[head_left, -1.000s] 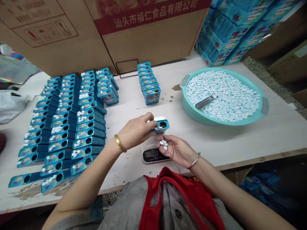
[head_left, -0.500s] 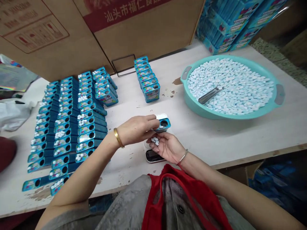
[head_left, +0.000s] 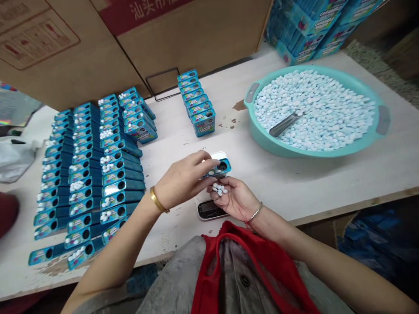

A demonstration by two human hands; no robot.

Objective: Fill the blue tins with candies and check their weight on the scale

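My left hand, with a gold bangle at the wrist, is closed around the top of a blue candy tin. Its index finger lies by the tin's round dark opening, its thumb along the near side; a few white candies sit on the lid. Just below, my right hand is cupped palm up around several small white candies, fingertips close to the tin. Under both hands is a small scale with a dark display; the hands and tin partly cover it.
A turquoise basin full of white candies, with a metal scoop, stands at right. Rows of open blue tins, many with candies on top, fill the left. Another row is at the back, before a cardboard box. Wrapped packs stand behind.
The left index finger has moved right over the tin's top toward its opening. My right palm has opened a little, showing more candies. The camera view has shifted slightly.
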